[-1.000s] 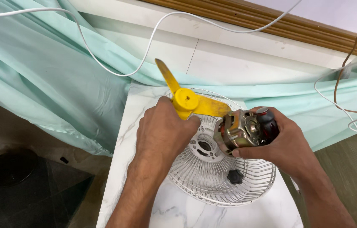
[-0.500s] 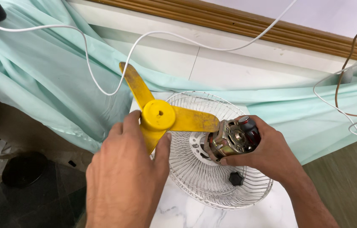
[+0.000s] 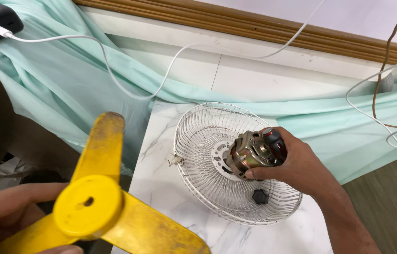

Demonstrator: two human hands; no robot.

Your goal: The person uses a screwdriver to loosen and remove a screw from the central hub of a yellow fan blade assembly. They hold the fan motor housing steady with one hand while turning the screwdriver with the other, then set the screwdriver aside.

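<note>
Home repair spot: marble-look table point(image 3: 161, 188), mint curtain point(image 3: 67, 94), loose cables point(image 3: 114, 80), stripped fan guard point(image 3: 198, 141).

Left hand point(image 3: 6, 214) holding yellow blade point(image 3: 100, 207), right hand point(image 3: 297, 164) gripping motor point(image 3: 255, 151)

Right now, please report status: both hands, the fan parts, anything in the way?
Left hand holds yellow blade, lifted off the table. Right hand has its grip on motor, inside white grille. Black knob loose in grille.

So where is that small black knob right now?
The black knob lies inside the white wire guard on the marble table, just below the motor held by the right hand.
</note>
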